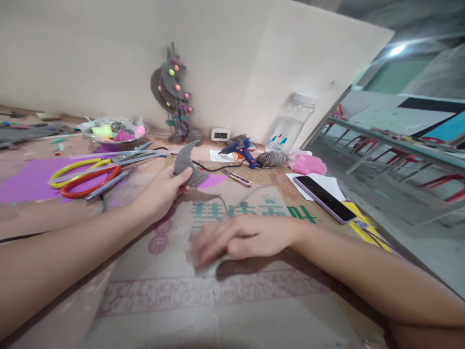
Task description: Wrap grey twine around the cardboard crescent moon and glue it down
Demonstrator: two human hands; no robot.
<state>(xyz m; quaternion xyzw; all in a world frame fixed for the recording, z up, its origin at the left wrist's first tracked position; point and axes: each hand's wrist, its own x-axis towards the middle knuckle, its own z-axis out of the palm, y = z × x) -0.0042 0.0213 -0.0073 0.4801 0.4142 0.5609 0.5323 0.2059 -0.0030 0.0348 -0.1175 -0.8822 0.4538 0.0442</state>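
My left hand point(162, 194) grips a grey, yarn-wrapped crescent moon point(186, 164) between thumb and fingers, tilted above the cardboard sheet point(163, 310). My right hand point(240, 237) hovers low over the cardboard, nearer to me and to the right, with its fingertips smeared by motion. Whether those fingers hold anything does not show. A thin strand of grey yarn point(250, 194) loops across the cardboard between the crescent and my right hand. Behind it sits a ball of grey yarn point(274, 159), beside a blue glue gun point(241, 149).
Scissors with yellow and red handles point(78, 174) lie left on purple felt point(22, 182). A pink cutter point(238, 178) lies beyond my hands. A phone point(325, 196) is at right. A water bottle point(290, 123), small clock point(220, 134), decorated moon hanging point(172, 92) and bowl point(112, 140) stand behind.
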